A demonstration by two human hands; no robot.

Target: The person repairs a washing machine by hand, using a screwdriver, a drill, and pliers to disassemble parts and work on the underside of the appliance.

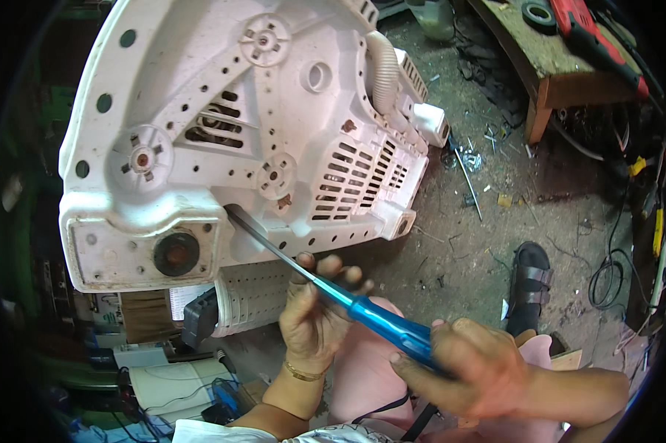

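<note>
Below the head camera, the right hand (pixel 484 369) clamped the blue screwdriver (pixel 393 328) by its handle, likely for control; the left hand (pixel 311 317) lay at its shaft, grip unclear, perhaps steadying it where it entered the white base (pixel 248 161).

The left forearm (pixel 289 391) rises from the lower edge, and the left hand (pixel 318 314) is turned palm up, its fingers (pixel 331 263) loosely curled and a little spread, the thumb raised on the outer side; whether they press on anything is unclear. The right arm (pixel 577 396) bends at the elbow and comes in from the right, the right hand (pixel 481 369) back upward, clenched, its thumb reaching forward, slightly blurred.
</note>
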